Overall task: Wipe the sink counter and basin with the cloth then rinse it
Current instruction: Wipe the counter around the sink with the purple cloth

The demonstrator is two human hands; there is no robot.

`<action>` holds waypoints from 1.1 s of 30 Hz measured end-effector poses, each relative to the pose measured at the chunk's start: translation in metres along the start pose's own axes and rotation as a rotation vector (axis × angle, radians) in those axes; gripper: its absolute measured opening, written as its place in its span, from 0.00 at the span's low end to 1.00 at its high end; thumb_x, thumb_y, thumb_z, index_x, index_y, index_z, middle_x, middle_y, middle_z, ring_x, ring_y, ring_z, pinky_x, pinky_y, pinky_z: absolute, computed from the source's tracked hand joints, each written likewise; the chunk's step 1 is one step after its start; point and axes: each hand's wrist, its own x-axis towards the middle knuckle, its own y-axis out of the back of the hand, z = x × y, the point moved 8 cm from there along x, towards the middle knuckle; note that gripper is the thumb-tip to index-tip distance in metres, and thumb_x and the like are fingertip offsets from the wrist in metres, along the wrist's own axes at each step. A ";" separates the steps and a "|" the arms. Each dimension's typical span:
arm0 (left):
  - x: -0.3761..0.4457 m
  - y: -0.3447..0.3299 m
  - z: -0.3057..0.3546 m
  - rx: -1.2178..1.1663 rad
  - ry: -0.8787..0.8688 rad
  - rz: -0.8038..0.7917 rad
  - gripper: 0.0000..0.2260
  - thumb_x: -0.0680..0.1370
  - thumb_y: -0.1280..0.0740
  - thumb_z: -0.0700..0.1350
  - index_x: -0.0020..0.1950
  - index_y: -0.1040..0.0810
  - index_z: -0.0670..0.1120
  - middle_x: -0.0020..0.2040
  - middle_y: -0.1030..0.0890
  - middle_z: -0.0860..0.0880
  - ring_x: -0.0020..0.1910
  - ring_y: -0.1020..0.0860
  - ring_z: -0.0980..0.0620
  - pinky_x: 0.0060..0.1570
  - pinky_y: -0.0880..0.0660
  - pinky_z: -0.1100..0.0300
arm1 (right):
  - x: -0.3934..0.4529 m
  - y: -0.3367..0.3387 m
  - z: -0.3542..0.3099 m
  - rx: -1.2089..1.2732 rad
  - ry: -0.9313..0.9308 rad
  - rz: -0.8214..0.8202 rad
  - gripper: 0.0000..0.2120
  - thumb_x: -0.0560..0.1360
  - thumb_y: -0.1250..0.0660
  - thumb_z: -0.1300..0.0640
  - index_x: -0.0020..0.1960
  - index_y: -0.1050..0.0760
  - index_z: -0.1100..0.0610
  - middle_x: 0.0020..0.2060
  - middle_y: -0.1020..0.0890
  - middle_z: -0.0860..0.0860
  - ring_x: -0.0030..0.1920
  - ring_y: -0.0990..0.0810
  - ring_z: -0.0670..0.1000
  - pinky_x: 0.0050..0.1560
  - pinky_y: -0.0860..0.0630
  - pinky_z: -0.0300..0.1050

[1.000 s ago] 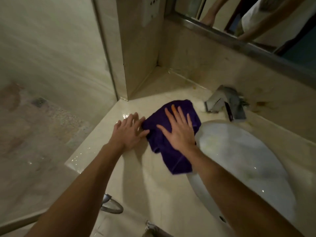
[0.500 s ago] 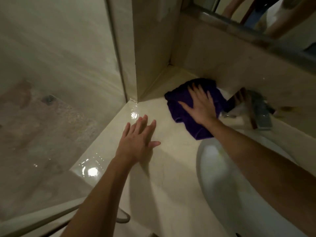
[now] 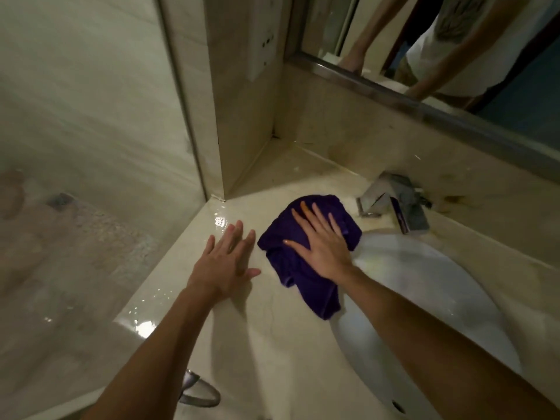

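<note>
A crumpled purple cloth [image 3: 281, 262] lies on the beige stone counter [image 3: 257, 338], just left of the white oval basin [image 3: 424, 298]; its near end hangs over the basin's rim. My right hand [image 3: 324, 247] presses flat on the cloth with fingers spread. My left hand [image 3: 225, 265] rests flat on the bare counter to the left of the cloth, fingers apart, holding nothing. A chrome tap [image 3: 394, 204] stands behind the basin, right of the cloth.
A tiled pillar [image 3: 239, 116] with a wall socket rises at the counter's back left corner. A glass shower panel [image 3: 91, 147] borders the counter on the left. A mirror [image 3: 454, 50] runs above the backsplash. Water glints on the counter's left edge.
My right hand has drawn the cloth back from the far corner by the tap toward me and the basin's rim. My left hand stays flat on the counter.
</note>
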 end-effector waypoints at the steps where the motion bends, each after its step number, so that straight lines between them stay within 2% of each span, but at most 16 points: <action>1: 0.002 0.001 -0.004 -0.003 0.012 0.014 0.38 0.77 0.47 0.68 0.80 0.60 0.55 0.80 0.63 0.48 0.78 0.63 0.48 0.74 0.62 0.48 | 0.024 -0.001 0.003 0.004 0.027 -0.017 0.39 0.76 0.58 0.27 0.81 0.46 0.46 0.81 0.45 0.47 0.81 0.51 0.49 0.80 0.53 0.55; 3: 0.000 0.002 -0.003 -0.004 -0.005 0.027 0.38 0.77 0.47 0.69 0.80 0.60 0.55 0.80 0.64 0.48 0.78 0.64 0.48 0.71 0.65 0.50 | 0.073 0.007 0.009 0.007 0.080 -0.017 0.37 0.78 0.54 0.31 0.80 0.42 0.49 0.80 0.41 0.48 0.81 0.46 0.51 0.80 0.48 0.56; 5: -0.007 0.002 0.003 -0.019 -0.036 0.038 0.37 0.77 0.47 0.69 0.79 0.60 0.56 0.79 0.65 0.49 0.77 0.65 0.49 0.71 0.66 0.51 | 0.115 0.019 0.010 0.023 0.153 0.057 0.30 0.81 0.45 0.40 0.77 0.34 0.55 0.77 0.32 0.53 0.77 0.36 0.55 0.75 0.36 0.59; 8: -0.004 0.002 0.000 -0.041 0.003 0.039 0.37 0.78 0.46 0.67 0.79 0.60 0.57 0.78 0.65 0.51 0.77 0.66 0.50 0.76 0.63 0.47 | 0.171 0.026 -0.004 0.020 0.290 0.184 0.23 0.80 0.39 0.52 0.72 0.27 0.61 0.67 0.21 0.60 0.64 0.20 0.62 0.61 0.22 0.59; 10: -0.002 0.004 0.001 -0.051 0.041 0.016 0.37 0.77 0.45 0.67 0.79 0.58 0.56 0.79 0.64 0.50 0.78 0.64 0.50 0.77 0.57 0.44 | 0.183 0.030 -0.013 -0.036 0.403 0.186 0.21 0.78 0.38 0.57 0.69 0.25 0.62 0.61 0.18 0.61 0.55 0.16 0.62 0.54 0.18 0.57; 13: 0.001 0.016 0.009 -0.128 0.140 0.132 0.31 0.79 0.48 0.66 0.79 0.50 0.57 0.81 0.53 0.49 0.79 0.55 0.50 0.77 0.55 0.45 | 0.182 0.043 -0.021 -0.245 0.709 0.256 0.22 0.75 0.34 0.68 0.68 0.25 0.63 0.62 0.18 0.60 0.60 0.17 0.61 0.63 0.22 0.56; 16: 0.015 0.025 0.017 -0.118 0.205 0.227 0.27 0.79 0.45 0.64 0.77 0.42 0.60 0.77 0.41 0.46 0.76 0.41 0.47 0.76 0.50 0.42 | 0.180 0.059 -0.021 -0.546 1.040 0.163 0.22 0.74 0.41 0.65 0.67 0.23 0.63 0.64 0.19 0.59 0.62 0.19 0.60 0.65 0.24 0.57; 18: 0.025 0.028 0.020 -0.126 0.231 0.234 0.26 0.79 0.43 0.64 0.76 0.41 0.60 0.73 0.38 0.47 0.72 0.36 0.48 0.75 0.49 0.39 | 0.188 0.068 -0.014 -0.711 1.227 0.113 0.19 0.73 0.34 0.66 0.63 0.21 0.65 0.61 0.18 0.61 0.59 0.17 0.62 0.59 0.21 0.62; 19: 0.029 0.028 0.021 -0.132 0.241 0.228 0.26 0.79 0.42 0.63 0.76 0.41 0.60 0.72 0.38 0.47 0.72 0.36 0.48 0.75 0.51 0.38 | 0.193 0.070 -0.007 -0.767 1.302 0.066 0.18 0.72 0.30 0.63 0.61 0.21 0.67 0.59 0.17 0.63 0.58 0.17 0.64 0.56 0.20 0.65; 20: 0.031 0.027 0.022 -0.130 0.247 0.222 0.27 0.79 0.42 0.63 0.76 0.42 0.60 0.73 0.39 0.47 0.72 0.37 0.48 0.75 0.53 0.37 | 0.198 0.074 0.002 -0.869 1.358 -0.013 0.19 0.73 0.31 0.55 0.58 0.19 0.67 0.56 0.16 0.63 0.56 0.16 0.65 0.56 0.21 0.67; 22: 0.031 0.022 0.024 -0.112 0.250 0.213 0.27 0.80 0.47 0.63 0.78 0.47 0.61 0.77 0.43 0.44 0.76 0.43 0.46 0.75 0.58 0.37 | 0.210 0.080 0.022 -1.105 1.268 -0.246 0.34 0.74 0.45 0.36 0.56 0.17 0.63 0.56 0.15 0.59 0.58 0.17 0.63 0.64 0.26 0.63; 24: 0.028 0.015 0.026 -0.101 0.228 0.205 0.27 0.80 0.54 0.63 0.79 0.54 0.62 0.80 0.51 0.42 0.79 0.55 0.46 0.74 0.63 0.38 | 0.212 0.084 0.032 -1.229 1.115 -0.304 0.40 0.77 0.56 0.30 0.64 0.19 0.56 0.66 0.20 0.55 0.71 0.26 0.60 0.76 0.39 0.61; 26: 0.026 0.009 0.025 -0.087 0.213 0.196 0.27 0.81 0.57 0.64 0.78 0.60 0.62 0.80 0.57 0.43 0.78 0.63 0.48 0.74 0.66 0.39 | 0.209 0.083 0.031 -1.187 0.998 -0.305 0.45 0.75 0.59 0.24 0.72 0.27 0.54 0.74 0.28 0.52 0.78 0.38 0.59 0.78 0.58 0.58; 28: 0.026 0.008 0.024 -0.049 0.204 0.198 0.26 0.81 0.59 0.64 0.77 0.64 0.62 0.80 0.60 0.44 0.77 0.65 0.48 0.74 0.66 0.40 | 0.205 0.084 0.037 -1.212 0.867 -0.267 0.44 0.75 0.54 0.23 0.75 0.31 0.54 0.77 0.33 0.53 0.79 0.43 0.60 0.78 0.61 0.59; 31: 0.026 0.005 0.022 -0.024 0.192 0.188 0.26 0.81 0.60 0.65 0.77 0.65 0.63 0.79 0.61 0.45 0.77 0.66 0.48 0.74 0.68 0.42 | 0.185 0.098 0.044 -1.053 0.864 -0.159 0.36 0.74 0.35 0.34 0.73 0.27 0.57 0.77 0.33 0.57 0.78 0.40 0.62 0.78 0.48 0.63; 33: 0.027 0.004 0.020 -0.017 0.192 0.180 0.26 0.81 0.59 0.65 0.77 0.64 0.63 0.80 0.60 0.45 0.76 0.68 0.50 0.74 0.69 0.43 | 0.160 0.119 0.061 -0.966 0.812 -0.116 0.36 0.72 0.29 0.38 0.74 0.29 0.57 0.77 0.34 0.58 0.78 0.40 0.62 0.78 0.47 0.62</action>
